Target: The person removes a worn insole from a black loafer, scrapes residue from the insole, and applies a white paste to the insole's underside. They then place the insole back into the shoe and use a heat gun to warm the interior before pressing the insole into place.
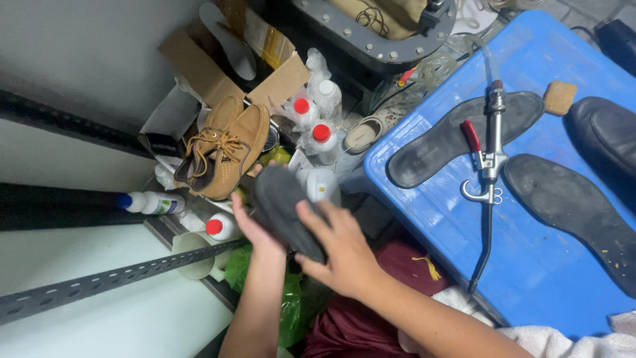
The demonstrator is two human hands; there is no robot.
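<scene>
Both hands are on one dark grey shoe (286, 209), held off the desk over the cluttered floor, just off the desk's left edge. Left hand (255, 225) cups it from underneath, fingers closed round the near side, so it carries the weight. Right hand (341, 255) is clamped over the top, fingers spread along the shoe, which steadies it and keeps it from twisting. The shoe is tilted, one end up toward the tan lace-up shoes (222, 149) that sit by an open cardboard box (199, 69). White bottles with red caps (321, 136) stand crowded just beyond the shoe, within easy reach. On the blue desk (424, 205), two dark insoles (457, 136) lie flat and side by side. A metal spray gun with a red trigger (489, 159) lies across them near the middle, hose running off the far edge. A black shoe (606, 139) sits at the far right edge.
</scene>
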